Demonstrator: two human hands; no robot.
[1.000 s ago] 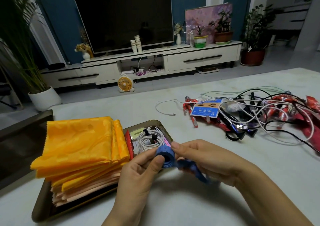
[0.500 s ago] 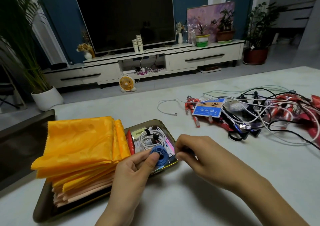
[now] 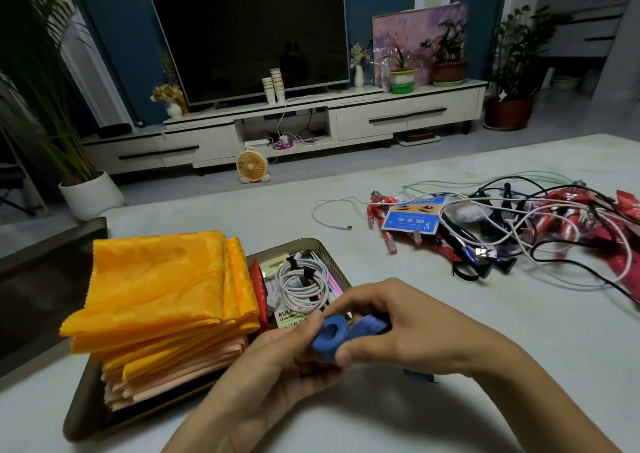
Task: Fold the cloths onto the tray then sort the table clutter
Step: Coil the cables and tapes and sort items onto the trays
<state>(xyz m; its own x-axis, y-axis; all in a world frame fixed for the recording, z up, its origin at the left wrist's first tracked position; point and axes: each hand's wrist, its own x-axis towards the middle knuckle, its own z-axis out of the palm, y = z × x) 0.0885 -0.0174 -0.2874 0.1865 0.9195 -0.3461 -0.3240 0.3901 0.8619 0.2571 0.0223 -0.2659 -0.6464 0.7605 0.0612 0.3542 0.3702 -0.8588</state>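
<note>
A: What fills the view?
B: A pale table (image 3: pixel 433 314). At left, a tray (image 3: pixel 74 426) carries stacked orange and peach folded cloths (image 3: pixel 159 289) and a coiled white cable (image 3: pixel 301 279). A heap of tangled cables (image 3: pixel 519 230) lies far right.
A: The hands?
B: The left hand (image 3: pixel 273 369) and right hand (image 3: pixel 405 331), fingers curled, both pinch a rolled blue strap (image 3: pixel 330 331) by the tray's near corner.

- Bare surface (image 3: pixel 415 279) lies open between the tray (image 3: pixel 332 255) and the cable tangle (image 3: pixel 519 230).
- The stacked cloths (image 3: pixel 156 286) fill the tray's left; a coiled cable (image 3: pixel 301 279) crowds its right.
</note>
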